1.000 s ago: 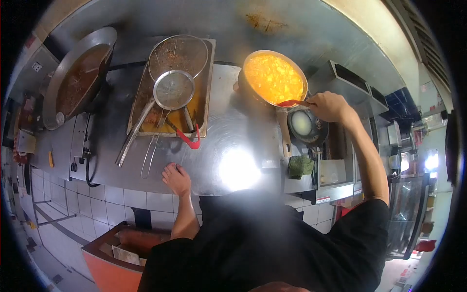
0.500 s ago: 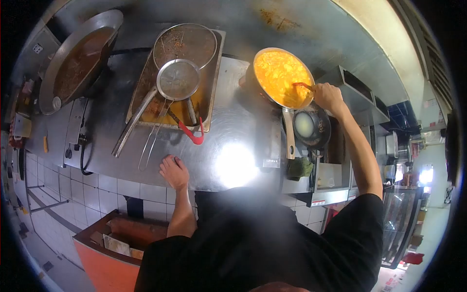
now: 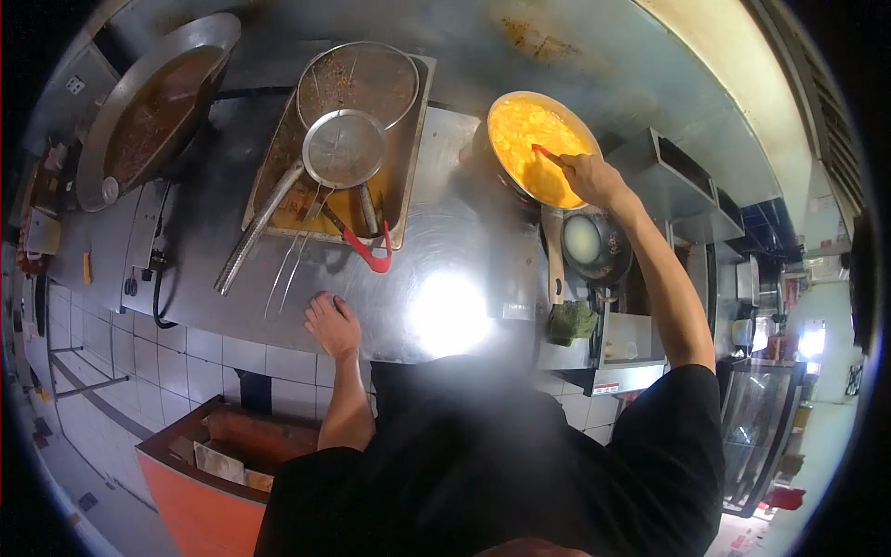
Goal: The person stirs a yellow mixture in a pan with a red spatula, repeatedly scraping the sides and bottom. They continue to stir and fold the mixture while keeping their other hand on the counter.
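Observation:
My right hand (image 3: pixel 597 178) grips a red utensil (image 3: pixel 548 152), its end in a yellow, egg-like mixture (image 3: pixel 524 125). That mixture fills a deep pan (image 3: pixel 595 141) with a beige handle (image 3: pixel 556 269) that points toward me. What kind of utensil it is, I cannot make out, as my fingers cover part of it. My left hand (image 3: pixel 332 323) lies on the front edge of the steel counter (image 3: pixel 390 306), fingers loosely extended and holding nothing. Just beyond it are a wire handle (image 3: pixel 286 283) and a curved red handle (image 3: pixel 376 261).
A metal tray (image 3: pixel 419 111) bears two round strainers, the nearer strainer (image 3: pixel 343 148) with a long handle. A large wok (image 3: pixel 223 32) of brown liquid stands at far left. Beside the pan sit a small black pan (image 3: pixel 620 251) with something pale inside and a green pad (image 3: pixel 572 322).
My right hand has moved left over the pan with the red utensil, whose end is now nearer the middle of the yellow mixture. My left hand has stayed in place.

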The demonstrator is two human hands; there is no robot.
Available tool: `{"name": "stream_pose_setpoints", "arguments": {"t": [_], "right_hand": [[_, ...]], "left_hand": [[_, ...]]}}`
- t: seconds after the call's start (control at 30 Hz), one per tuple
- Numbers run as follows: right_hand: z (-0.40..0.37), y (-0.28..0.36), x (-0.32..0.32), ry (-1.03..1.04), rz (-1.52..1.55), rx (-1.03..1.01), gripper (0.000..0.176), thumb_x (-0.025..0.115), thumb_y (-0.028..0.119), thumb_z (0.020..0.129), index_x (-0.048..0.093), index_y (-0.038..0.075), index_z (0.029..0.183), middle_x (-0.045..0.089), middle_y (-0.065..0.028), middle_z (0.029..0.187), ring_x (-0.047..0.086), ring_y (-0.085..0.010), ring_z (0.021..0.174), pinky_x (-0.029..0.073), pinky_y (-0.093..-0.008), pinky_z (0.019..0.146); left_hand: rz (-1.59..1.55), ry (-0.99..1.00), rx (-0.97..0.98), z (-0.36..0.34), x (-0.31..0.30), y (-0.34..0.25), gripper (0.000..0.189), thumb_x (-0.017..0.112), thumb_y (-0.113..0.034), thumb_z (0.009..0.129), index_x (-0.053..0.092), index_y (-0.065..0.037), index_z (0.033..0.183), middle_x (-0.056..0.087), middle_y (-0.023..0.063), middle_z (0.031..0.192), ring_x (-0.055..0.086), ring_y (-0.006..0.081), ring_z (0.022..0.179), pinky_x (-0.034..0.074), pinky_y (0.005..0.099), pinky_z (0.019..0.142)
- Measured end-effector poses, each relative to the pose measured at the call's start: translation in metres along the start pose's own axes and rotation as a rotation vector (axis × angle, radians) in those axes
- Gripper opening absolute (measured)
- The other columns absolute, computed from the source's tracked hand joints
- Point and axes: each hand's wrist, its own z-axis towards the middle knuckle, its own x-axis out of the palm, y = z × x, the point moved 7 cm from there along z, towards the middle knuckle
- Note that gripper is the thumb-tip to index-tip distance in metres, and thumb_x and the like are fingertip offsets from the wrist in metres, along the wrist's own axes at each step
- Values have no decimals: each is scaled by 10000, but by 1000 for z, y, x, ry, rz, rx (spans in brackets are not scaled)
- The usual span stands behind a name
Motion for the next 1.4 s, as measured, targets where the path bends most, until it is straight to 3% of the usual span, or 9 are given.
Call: {"name": "stream_pose_setpoints", "arguments": {"t": [0.2,0.27,0.47,0.57,0.67,0.93,0.97,1.17,1.4], "right_hand": [[-28,5,-27,121,12,-116,402,485,315,1117,710,246,1444,768,-257,1096,745,-465,1002,606,-529,867],[-40,0,-42,244,-9,34,388,524,323,1078,740,189,1370,794,-183,1141,764,-413,1050,608,-532,937],[-71,9,-117,150,-126,91,354,549,323,1050,797,134,1217,800,-192,1121,770,-398,1069,612,-509,950],[-72,20,-131,288,-277,140,302,583,226,991,825,50,1031,800,-212,1083,769,-393,1088,622,-495,909],[-62,19,-116,314,-401,-59,302,600,254,1008,833,67,1051,801,-196,1049,769,-405,1017,615,-517,857],[-75,60,-107,390,-441,11,279,672,142,868,838,22,1058,812,-215,1098,792,-368,1067,625,-477,839],[-77,57,-100,467,-533,43,315,657,267,988,837,77,1163,808,-164,1229,783,-317,1156,612,-456,908],[-55,-12,-46,284,-508,126,295,670,268,993,840,76,1139,820,-164,1173,805,-308,1088,628,-436,874],[-28,-68,-43,59,-372,186,253,685,316,1009,837,122,1067,831,-138,1070,815,-314,1019,641,-442,821]], "left_hand": [[10,-13,9,1,0,-2,210,601,-245,1034,630,-93,1177,655,110,1193,594,349,1132,418,496,932],[-7,-47,27,0,-1,-2,208,606,-242,1027,631,-95,1171,658,110,1186,594,349,1128,419,496,931],[18,-42,28,-1,1,-2,215,600,-242,1024,631,-93,1177,661,111,1165,590,353,1128,425,496,939],[36,-41,17,-2,4,0,219,595,-241,1024,630,-92,1181,659,117,1169,589,357,1130,427,504,951],[42,-44,16,-3,8,1,226,598,-243,1021,630,-87,1182,656,127,1175,587,363,1133,428,509,960],[34,-39,44,-4,9,2,240,600,-246,1022,628,-72,1185,651,140,1173,583,373,1138,426,511,957],[47,-18,35,-4,10,3,241,600,-243,1021,628,-71,1187,651,140,1173,583,373,1138,426,511,954],[8,-45,52,-4,3,-1,227,598,-237,1023,629,-74,1177,649,139,1166,580,374,1131,420,510,946],[6,-28,49,-3,0,-4,227,597,-228,1023,633,-73,1184,650,139,1168,581,374,1138,419,509,954]]}}
